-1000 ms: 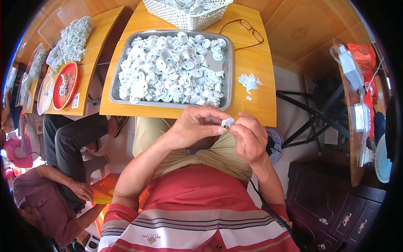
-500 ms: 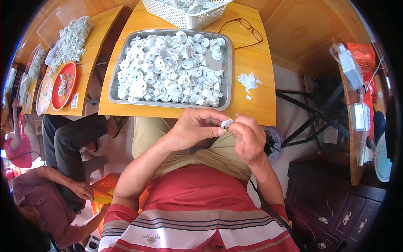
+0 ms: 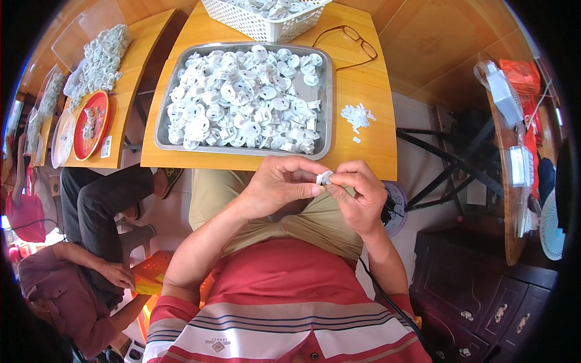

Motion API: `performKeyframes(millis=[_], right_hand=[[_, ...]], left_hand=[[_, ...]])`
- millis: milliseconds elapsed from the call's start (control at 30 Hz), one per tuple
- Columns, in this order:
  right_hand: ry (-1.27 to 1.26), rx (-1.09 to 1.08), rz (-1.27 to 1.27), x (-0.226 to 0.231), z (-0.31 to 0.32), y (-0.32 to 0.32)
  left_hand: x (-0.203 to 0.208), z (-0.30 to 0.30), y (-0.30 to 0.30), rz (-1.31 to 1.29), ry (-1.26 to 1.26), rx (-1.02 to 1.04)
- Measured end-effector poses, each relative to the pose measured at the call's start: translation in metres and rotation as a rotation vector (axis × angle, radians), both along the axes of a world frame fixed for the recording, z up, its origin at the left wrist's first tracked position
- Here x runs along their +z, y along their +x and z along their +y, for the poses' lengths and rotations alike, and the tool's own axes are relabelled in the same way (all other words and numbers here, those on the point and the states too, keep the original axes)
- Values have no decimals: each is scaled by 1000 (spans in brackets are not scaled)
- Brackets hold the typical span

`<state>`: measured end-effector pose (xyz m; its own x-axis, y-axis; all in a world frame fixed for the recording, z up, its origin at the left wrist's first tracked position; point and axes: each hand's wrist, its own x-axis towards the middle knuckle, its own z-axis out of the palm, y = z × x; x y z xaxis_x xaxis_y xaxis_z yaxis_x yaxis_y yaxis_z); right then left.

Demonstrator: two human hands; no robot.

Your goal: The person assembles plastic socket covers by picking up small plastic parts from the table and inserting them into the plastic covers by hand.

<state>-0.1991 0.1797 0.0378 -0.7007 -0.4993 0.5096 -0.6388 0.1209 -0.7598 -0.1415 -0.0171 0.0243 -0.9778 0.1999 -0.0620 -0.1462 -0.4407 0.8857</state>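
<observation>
- Since the earlier frame, the right hand (image 3: pixel 361 196) has shifted its fingers, the index now straighter over the top; the white plastic part (image 3: pixel 323 178) has turned, showing less of its flat face.
- The part is over the lap, just off the near edge of the wooden table (image 3: pixel 366 148); left thumb and index finger of the left hand (image 3: pixel 275 186) are pinched on it.
- Right thumb and index finger close in on its right side, seemingly so that one hand steadies while the other works.
- The metal tray (image 3: pixel 330 112), heaped with similar white plastic pieces, sits straight ahead, probably for easy reach.
- The small pile of white slips (image 3: pixel 357 115) lies to its right, likely kept apart to suit the right hand.
- The eyeglasses (image 3: pixel 359 40) lie farther off, perhaps out of the way.
- Fingertips hide much of the part; whether the right hand also holds a slip cannot be told.
- The far end of the perforated white basket (image 3: pixel 260 28) is cut off, and buried pieces in the tray are hidden.
</observation>
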Motion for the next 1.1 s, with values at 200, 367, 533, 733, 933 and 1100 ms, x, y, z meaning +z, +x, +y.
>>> performKeyframes(millis=[200, 367, 533, 733, 933, 1100], right_hand=[[-103, 86, -299, 0, 4, 1], [-130, 106, -321, -1, 2, 2], [-98, 65, -303, -3, 3, 2], [-112, 53, -284, -2, 1, 1], [-9, 22, -276, -13, 17, -19], [339, -264, 164, -31, 35, -54]], left_hand=[[2, 1, 3, -38, 29, -3], [3, 0, 4, -46, 5, 4], [2, 3, 4, -60, 51, 7], [2, 3, 4, -72, 37, 13], [-7, 1, 7, -121, 31, 58], [-18, -2, 12, -155, 52, 76]])
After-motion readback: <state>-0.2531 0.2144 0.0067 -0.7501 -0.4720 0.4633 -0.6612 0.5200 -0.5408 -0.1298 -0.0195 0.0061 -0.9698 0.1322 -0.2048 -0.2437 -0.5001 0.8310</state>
